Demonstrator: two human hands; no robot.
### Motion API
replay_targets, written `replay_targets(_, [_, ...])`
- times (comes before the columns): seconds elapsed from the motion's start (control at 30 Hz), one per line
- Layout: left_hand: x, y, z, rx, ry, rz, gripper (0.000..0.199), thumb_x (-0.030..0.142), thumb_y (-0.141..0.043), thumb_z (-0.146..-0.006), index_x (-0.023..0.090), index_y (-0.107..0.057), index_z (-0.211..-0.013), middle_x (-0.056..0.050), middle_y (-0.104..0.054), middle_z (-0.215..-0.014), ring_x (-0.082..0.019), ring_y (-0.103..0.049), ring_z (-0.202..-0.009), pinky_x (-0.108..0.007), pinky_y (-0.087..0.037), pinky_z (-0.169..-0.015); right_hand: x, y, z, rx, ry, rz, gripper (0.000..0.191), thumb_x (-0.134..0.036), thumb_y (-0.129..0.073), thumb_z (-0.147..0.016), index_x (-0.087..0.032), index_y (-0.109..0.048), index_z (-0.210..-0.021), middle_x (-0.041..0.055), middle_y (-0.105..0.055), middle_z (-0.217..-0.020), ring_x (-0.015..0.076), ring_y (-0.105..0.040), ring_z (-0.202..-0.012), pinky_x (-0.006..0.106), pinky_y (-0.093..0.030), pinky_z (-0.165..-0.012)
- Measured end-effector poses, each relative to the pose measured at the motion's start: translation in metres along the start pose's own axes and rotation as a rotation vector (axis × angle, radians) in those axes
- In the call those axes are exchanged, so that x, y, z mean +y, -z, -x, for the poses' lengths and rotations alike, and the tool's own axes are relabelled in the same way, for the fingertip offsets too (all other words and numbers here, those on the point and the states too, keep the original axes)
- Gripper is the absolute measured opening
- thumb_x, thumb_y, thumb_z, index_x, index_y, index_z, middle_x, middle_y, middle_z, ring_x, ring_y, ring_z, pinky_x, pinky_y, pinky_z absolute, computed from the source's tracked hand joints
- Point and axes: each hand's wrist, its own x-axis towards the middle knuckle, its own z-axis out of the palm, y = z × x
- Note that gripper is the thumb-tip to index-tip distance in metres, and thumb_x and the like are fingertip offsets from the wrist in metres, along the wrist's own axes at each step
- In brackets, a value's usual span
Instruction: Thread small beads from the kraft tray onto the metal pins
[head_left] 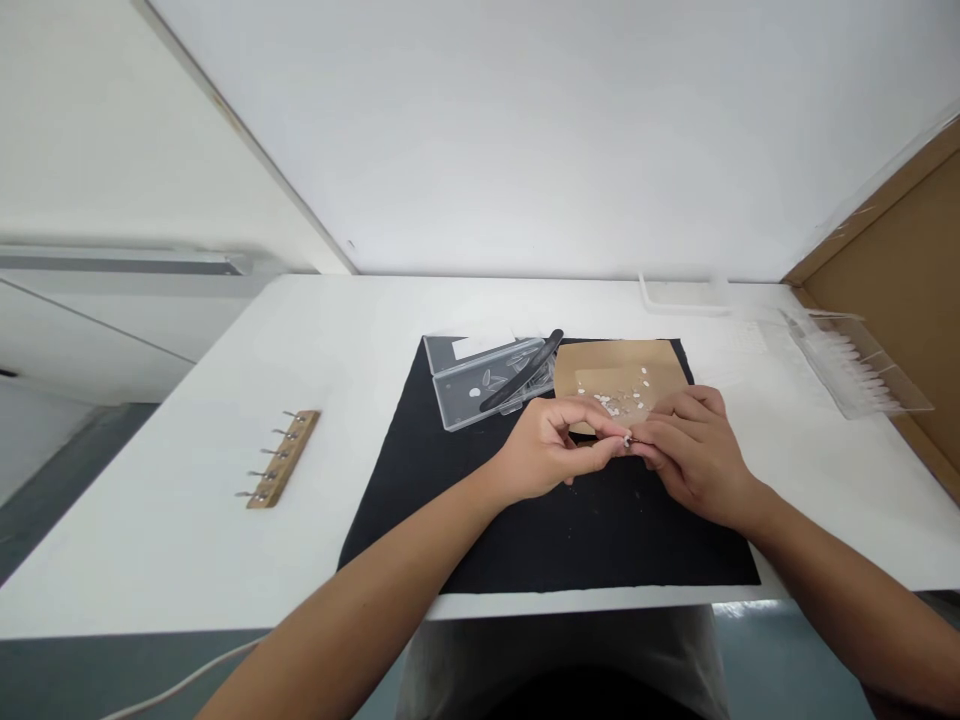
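Note:
My left hand (559,440) and my right hand (694,450) meet over the black mat (540,540), thumbs and forefingers pinched together. Between the fingertips is a tiny white-and-dark piece (628,440), too small to name; both hands are closed on it. Just beyond the hands, a brown paper sheet (592,360) bears several small white bits (619,403). Left of the paper stands an opened clear plastic case (454,400) with clear nail-tip-like pieces in it. A curved black nail file (523,370) lies slanted across the case.
On the white table (300,560), a wooden strip (289,455) with several metal clips lies to the left. At the right edge is a clear tray (855,365) with a row of pale pieces. A white frame-like holder (686,308) sits by the back wall.

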Motion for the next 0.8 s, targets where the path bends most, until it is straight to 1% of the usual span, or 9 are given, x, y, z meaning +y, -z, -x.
replay_targets(0.1, [0.002, 0.002, -0.001, -0.021, -0.062, -0.084, 0.021, 0.032, -0.079, -0.09, 0.013, -0.083, -0.098, -0.01, -0.075, -0.091, -0.01, -0.065, -0.061, -0.014, -0.049, -0.039, 0.0, 0.002, -0.001, 0.024, 0.033, 0.084, 0.006, -0.023, -0.06, -0.106, -0.025, -0.064, -0.102, -0.0022, -0.074, -0.081, 0.0184, -0.061, -0.083, 0.041, -0.036, -0.091])
replay_targets(0.2, [0.003, 0.003, -0.004, -0.015, -0.226, -0.231, 0.012, 0.026, -0.076, -0.091, 0.016, -0.082, -0.094, -0.009, -0.077, -0.085, -0.014, -0.069, -0.072, -0.016, -0.047, -0.043, 0.0, 0.003, -0.002, 0.041, 0.073, 0.161, 0.005, -0.022, -0.064, -0.104, -0.026, -0.063, -0.101, -0.0037, -0.074, -0.078, 0.0179, -0.061, -0.08, 0.041, -0.035, -0.09])
replay_targets(0.23, [0.003, 0.004, -0.005, -0.007, -0.301, -0.287, 0.009, 0.024, -0.076, -0.091, 0.017, -0.081, -0.092, -0.008, -0.078, -0.082, -0.015, -0.071, -0.074, -0.02, -0.052, -0.049, 0.0, 0.003, -0.002, 0.044, 0.082, 0.183, 0.006, -0.021, -0.066, -0.103, -0.026, -0.063, -0.1, -0.0042, -0.073, -0.078, 0.0179, -0.061, -0.08, 0.041, -0.035, -0.089])
replay_targets(0.3, [0.002, 0.004, -0.008, 0.006, -0.452, -0.384, 0.004, 0.021, -0.075, -0.091, 0.02, -0.079, -0.09, -0.006, -0.08, -0.08, -0.016, -0.073, -0.075, -0.031, -0.061, -0.07, 0.0, 0.004, -0.001, 0.041, 0.094, 0.214, 0.008, -0.021, -0.069, -0.101, -0.027, -0.064, -0.1, -0.0048, -0.073, -0.078, 0.018, -0.062, -0.081, 0.041, -0.035, -0.089])
replay_targets(0.37, [0.002, 0.005, -0.01, 0.006, -0.574, -0.458, 0.005, 0.016, -0.075, -0.09, 0.022, -0.076, -0.09, -0.003, -0.081, -0.081, -0.016, -0.074, -0.073, -0.04, -0.059, -0.088, 0.001, 0.005, 0.0, 0.03, 0.104, 0.237, 0.009, -0.019, -0.07, -0.1, -0.027, -0.065, -0.1, -0.0047, -0.073, -0.079, 0.0182, -0.062, -0.083, 0.041, -0.035, -0.09])
replay_targets(0.4, [0.002, 0.005, -0.01, 0.006, -0.617, -0.493, 0.008, 0.014, -0.074, -0.088, 0.022, -0.075, -0.09, -0.003, -0.081, -0.083, -0.016, -0.075, -0.073, -0.041, -0.057, -0.091, 0.001, 0.005, 0.001, 0.022, 0.112, 0.246, 0.01, -0.018, -0.069, -0.1, -0.027, -0.066, -0.1, -0.0045, -0.073, -0.08, 0.0182, -0.062, -0.084, 0.041, -0.036, -0.09])
replay_targets(0.6, [0.001, 0.001, -0.008, 0.063, -0.767, -0.653, 0.021, 0.006, -0.072, -0.08, 0.023, -0.067, -0.092, 0.0, -0.078, -0.081, -0.016, -0.072, -0.071, -0.037, -0.055, -0.083, 0.0, 0.006, 0.001, -0.028, 0.146, 0.23, 0.008, -0.02, -0.067, -0.102, -0.026, -0.066, -0.097, -0.0038, -0.071, -0.078, 0.0176, -0.058, -0.083, 0.04, -0.036, -0.089])
replay_targets(0.67, [0.001, -0.001, -0.007, 0.072, -0.769, -0.653, 0.022, 0.006, -0.071, -0.079, 0.023, -0.066, -0.092, 0.0, -0.077, -0.082, -0.016, -0.072, -0.072, -0.037, -0.056, -0.081, -0.001, 0.005, 0.001, -0.037, 0.133, 0.21, 0.007, -0.021, -0.068, -0.102, -0.025, -0.066, -0.096, -0.0037, -0.071, -0.078, 0.0173, -0.058, -0.083, 0.04, -0.037, -0.089])
replay_targets(0.8, [0.001, -0.001, -0.005, 0.026, -0.727, -0.627, 0.02, 0.01, -0.071, -0.08, 0.023, -0.064, -0.093, -0.002, -0.077, -0.084, -0.018, -0.072, -0.076, -0.038, -0.057, -0.082, -0.002, 0.004, 0.001, -0.04, 0.109, 0.193, 0.007, -0.022, -0.067, -0.102, -0.026, -0.068, -0.096, -0.0034, -0.071, -0.079, 0.0173, -0.06, -0.083, 0.04, -0.037, -0.089])
